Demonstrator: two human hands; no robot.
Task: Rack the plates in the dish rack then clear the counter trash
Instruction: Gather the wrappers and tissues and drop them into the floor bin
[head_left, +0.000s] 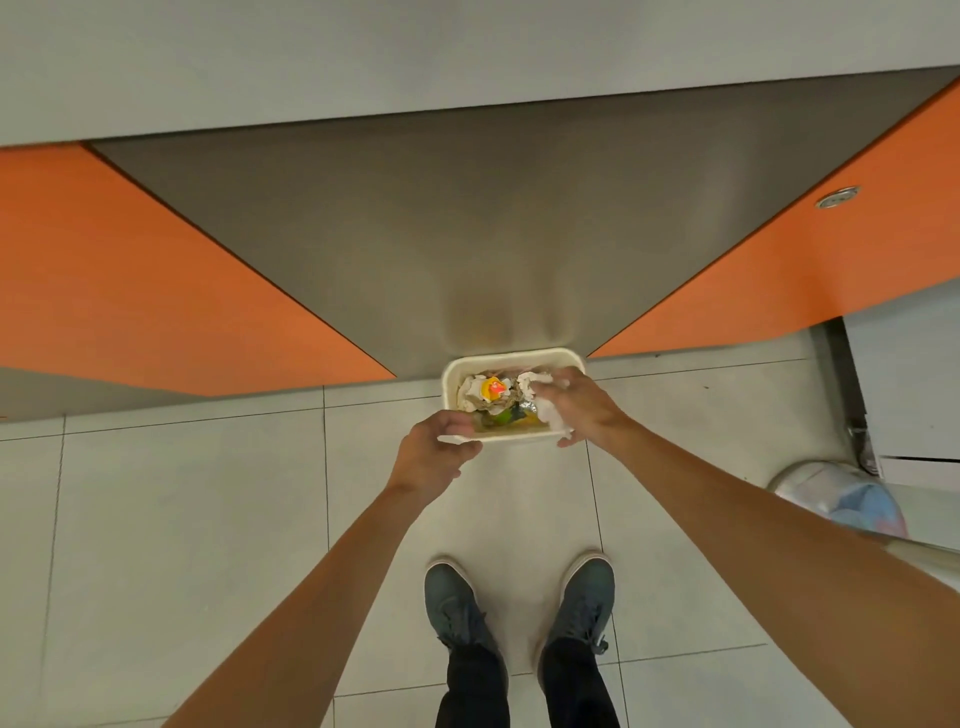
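Our left hand (434, 452) pinches the near-left corner of the white tray (511, 358). Our right hand (582, 410) clutches a crumpled tissue (550, 415) against the trash (493, 389) heaped inside. The tray hangs over the floor (208, 493), with the bin (841, 499) well apart to the right. We judge the corner grip risky: if the tray tilts on the way, scraps could slide out.

Both forearms (322, 587) bare, as are the left hand (434, 452) and right hand (582, 410). Black trousers (472, 691), narrow legs, hems bunched over the shoe tops. The left shoe (452, 603) and right shoe (587, 597) are dark slate-grey lace-up sneakers with rounded toes and pale off-white sole rims. Dark laces (597, 644), ends loose beside the right ankle.
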